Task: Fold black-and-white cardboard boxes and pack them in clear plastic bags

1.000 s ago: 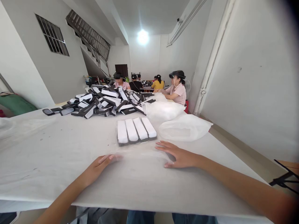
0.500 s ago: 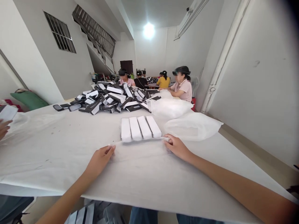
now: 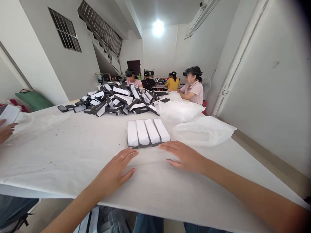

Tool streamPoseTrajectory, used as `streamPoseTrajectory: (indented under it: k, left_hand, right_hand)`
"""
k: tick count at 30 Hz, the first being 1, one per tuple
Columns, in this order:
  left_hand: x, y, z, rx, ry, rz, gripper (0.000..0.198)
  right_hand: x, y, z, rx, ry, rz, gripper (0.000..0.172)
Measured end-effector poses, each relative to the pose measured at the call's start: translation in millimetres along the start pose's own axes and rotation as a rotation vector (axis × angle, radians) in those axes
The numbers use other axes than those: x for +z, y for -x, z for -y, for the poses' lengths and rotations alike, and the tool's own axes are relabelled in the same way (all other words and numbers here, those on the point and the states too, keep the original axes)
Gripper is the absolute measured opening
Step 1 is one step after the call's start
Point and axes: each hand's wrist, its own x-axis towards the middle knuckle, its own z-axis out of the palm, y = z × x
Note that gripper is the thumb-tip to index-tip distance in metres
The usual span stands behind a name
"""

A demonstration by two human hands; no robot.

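Several white-and-black long box-like pieces [image 3: 148, 132] lie side by side in a row on the white-covered table [image 3: 80, 161]. A clear plastic bag seems to wrap them, though its outline is hard to make out. My left hand [image 3: 119, 168] is open, fingers stretched toward the row's near left edge. On the other side, my right hand [image 3: 183, 155] is open too, its fingertips at the near right corner of the row. I cannot tell whether either hand touches the pieces or only the film.
A big heap of similar black-and-white pieces [image 3: 119, 98] covers the table's far side. White translucent bags [image 3: 179, 110] lie at the right. At the left edge, another person's hand [image 3: 6, 131] holds such pieces. Co-workers [image 3: 193, 87] sit beyond the heap.
Both hands have let go of the film's near edge and moved inward, closer together, with fingers now spread in front of the row. The view has shifted slightly.
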Motion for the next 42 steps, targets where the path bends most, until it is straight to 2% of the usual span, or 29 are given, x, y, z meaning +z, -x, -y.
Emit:
streamPoseTrajectory:
  k: [3, 6, 11, 14, 16, 18, 20, 23, 25, 27, 30, 33, 37, 39, 42]
  left_hand:
    - [8.6, -9.9, 0.5, -0.001, 0.055, 0.100, 0.054]
    - [13.1, -13.6, 9.8, -0.063, 0.071, 0.122, 0.052]
    - [4.7, -6.5, 24.0, -0.115, 0.052, 0.099, 0.043]
    - [-1.7, -3.8, 28.2, -0.172, 0.080, 0.054, 0.044]
    - [-3.4, -4.4, 31.3, -0.186, 0.082, 0.006, 0.046]
    - [-2.6, -6.0, 35.7, -0.206, 0.059, -0.041, 0.045]
    - [-0.2, -7.5, 40.8, -0.289, 0.056, -0.054, 0.041]
    - [2.9, -9.0, 46.5, -0.443, 0.095, -0.018, 0.034]
    - [2.9, -10.0, 47.8, -0.462, 0.060, -0.015, 0.031]
    - [1.3, -11.1, 46.0, -0.411, -0.034, -0.054, 0.028]
    - [-1.7, -12.6, 35.1, -0.254, -0.141, -0.119, 0.027]
    - [1.1, -14.3, 14.5, -0.123, -0.103, -0.126, 0.036]
    - [18.1, -21.6, -7.4, 0.064, -0.005, 0.008, 0.046]
    - [27.0, -26.6, -6.9, 0.115, 0.026, 0.089, 0.051]
    - [31.0, -29.3, 5.7, 0.100, 0.082, 0.181, 0.054]
  right_hand:
    - [5.3, -4.5, 2.5, 0.005, -0.090, 0.147, 0.064]
    - [15.3, -2.7, -5.1, 0.053, -0.154, 0.221, 0.056]
    - [29.0, 6.7, -29.3, 0.116, -0.144, 0.070, 0.040]
    - [33.3, 5.8, -43.3, 0.253, -0.269, -0.061, 0.028]
    - [35.1, 1.8, -50.5, 0.357, -0.373, -0.114, 0.030]
    - [36.7, -3.0, -55.1, 0.431, -0.425, -0.121, 0.032]
    - [38.6, -6.6, -56.7, 0.472, -0.418, -0.112, 0.027]
    - [41.9, -8.1, -53.9, 0.473, -0.311, -0.111, 0.020]
    - [43.1, -6.6, -49.6, 0.435, -0.203, -0.116, 0.025]
    - [41.8, -4.5, -43.6, 0.363, -0.072, -0.132, 0.033]
    - [34.8, -3.1, -30.0, 0.226, 0.157, -0.164, 0.039]
    - [28.9, -7.7, -10.2, 0.109, 0.192, -0.168, 0.039]
    - [35.9, -23.6, 14.7, -0.026, 0.021, -0.029, 0.048]
    - [42.1, -31.1, 20.1, -0.007, -0.057, 0.069, 0.051]
    - [44.7, -33.6, 16.4, 0.050, -0.162, 0.229, 0.055]
